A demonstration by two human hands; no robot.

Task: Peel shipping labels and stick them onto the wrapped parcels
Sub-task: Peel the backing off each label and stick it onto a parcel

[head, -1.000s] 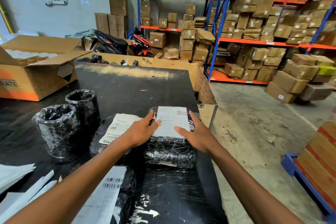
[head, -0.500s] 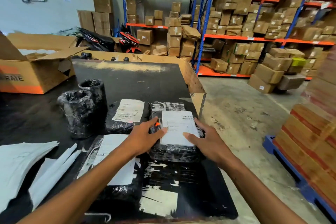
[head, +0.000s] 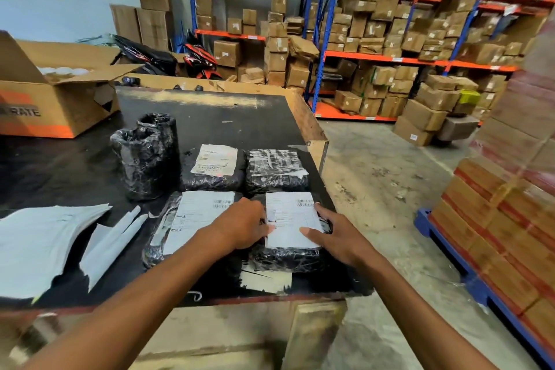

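Four flat black-wrapped parcels lie two by two on the black table (head: 210,117). The near right parcel (head: 288,258) carries a white shipping label (head: 289,219). My left hand (head: 243,225) grips its left side with curled fingers at the label's edge. My right hand (head: 333,234) grips its right side, thumb lying on the label. The near left parcel (head: 156,243) and the far left parcel (head: 210,180) are also labelled. No label shows on the far right parcel (head: 276,171). Two upright wrapped cylinders (head: 144,159) stand to the left.
A stack of label sheets (head: 39,243) and loose backing strips (head: 111,243) lie at the near left. An open cardboard box (head: 60,105) sits at the far left. The table's right edge (head: 318,141) is close by. A pallet of boxes (head: 495,219) stands right.
Both hands drew the labelled parcel toward the table's near edge. It now sits in front of the unlabelled parcel, beside the near left one.
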